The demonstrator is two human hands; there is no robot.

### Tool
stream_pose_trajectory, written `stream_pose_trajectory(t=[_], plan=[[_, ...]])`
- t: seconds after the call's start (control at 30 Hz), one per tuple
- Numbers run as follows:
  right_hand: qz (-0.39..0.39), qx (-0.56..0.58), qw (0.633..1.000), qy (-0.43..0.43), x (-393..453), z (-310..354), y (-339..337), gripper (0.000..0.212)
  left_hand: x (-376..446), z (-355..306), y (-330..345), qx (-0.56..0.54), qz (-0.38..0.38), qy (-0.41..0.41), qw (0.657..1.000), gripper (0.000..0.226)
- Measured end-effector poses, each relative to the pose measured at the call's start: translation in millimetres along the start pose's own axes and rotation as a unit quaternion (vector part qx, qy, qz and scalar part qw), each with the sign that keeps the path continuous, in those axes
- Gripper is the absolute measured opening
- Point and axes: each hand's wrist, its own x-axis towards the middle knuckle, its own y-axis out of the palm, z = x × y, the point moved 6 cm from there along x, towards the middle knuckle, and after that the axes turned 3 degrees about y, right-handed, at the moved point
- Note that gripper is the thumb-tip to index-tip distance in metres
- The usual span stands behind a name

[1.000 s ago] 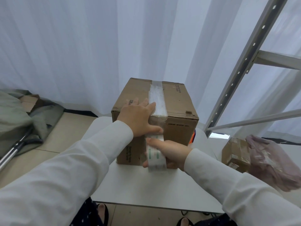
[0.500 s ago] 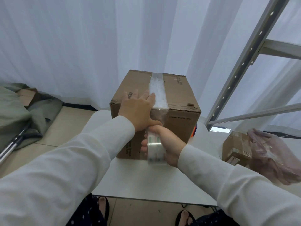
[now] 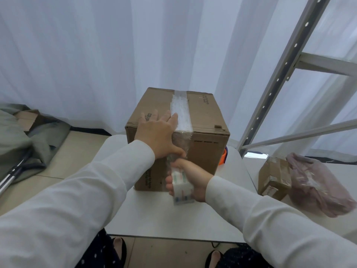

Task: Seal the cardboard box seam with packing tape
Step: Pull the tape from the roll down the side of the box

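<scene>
A cardboard box [image 3: 201, 132] sits on a small white tabletop [image 3: 160, 215], and a person in white sleeves stands over it. Since a second ago the left hand [image 3: 156, 136] has flattened and slid further onto the box top, fingers now straight and spread beside the shiny strip of packing tape [image 3: 180, 113] that runs along the top seam; its thumb presses the tape down over the front edge. The right hand [image 3: 190, 176] has dropped lower against the front face, fingers curled round the tape roll [image 3: 181, 188], which is blurred (it seems to be in motion). A clear stretch of tape runs from the box edge down to the roll, creased and narrowed just above the right hand.

Something orange [image 3: 223, 156] shows behind the box's right side; I cannot tell what it is. To the right, on another white surface, a smaller cardboard box [image 3: 274, 176] lies just beside a pinkish plastic bag [image 3: 316, 186]. A grey metal shelving frame [image 3: 286, 60] rises at the right. White curtains [image 3: 96, 55] hang all round. On the tan floor at the left lies a heap of grey-green cloth [image 3: 17, 138] with metal poles [image 3: 9, 178] beside it
</scene>
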Motion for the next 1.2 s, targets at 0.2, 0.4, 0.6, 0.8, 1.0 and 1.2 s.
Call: stream_pose_trajectory(t=[0.2, 0.4, 0.6, 0.8, 1.0, 1.2], plan=[[0.005, 0.019, 1.000, 0.016, 3.0, 6.0, 0.2, 0.018, 1.6, -0.6, 1.9, -0.004, -0.018, -0.002, 1.000, 0.105], [-0.005, 0.014, 1.000, 0.027, 3.9, 7.7, 2.2, 0.018, 0.2, 0.2, 0.9, -0.004, -0.023, -0.001, 1.000, 0.106], [-0.019, -0.043, 0.993, 0.109, -1.8, -24.2, 3.5, 0.032, -2.8, -1.3, 0.1, -0.004, -0.014, -0.008, 1.000, 0.106], [0.005, -0.097, 0.990, 0.105, -1.5, -34.1, 3.8, 0.051, -0.2, 1.0, -0.3, -0.009, -0.015, -0.007, 1.000, 0.105], [0.009, -0.099, 0.988, 0.122, -3.2, -34.5, -3.8, 0.041, -1.1, 1.5, -0.1, -0.005, -0.015, 0.001, 1.000, 0.106], [0.021, -0.138, 0.981, 0.134, -6.5, -35.3, -7.5, 0.039, -3.6, 1.3, -3.4, -0.007, -0.042, 0.051, 0.998, 0.098]])
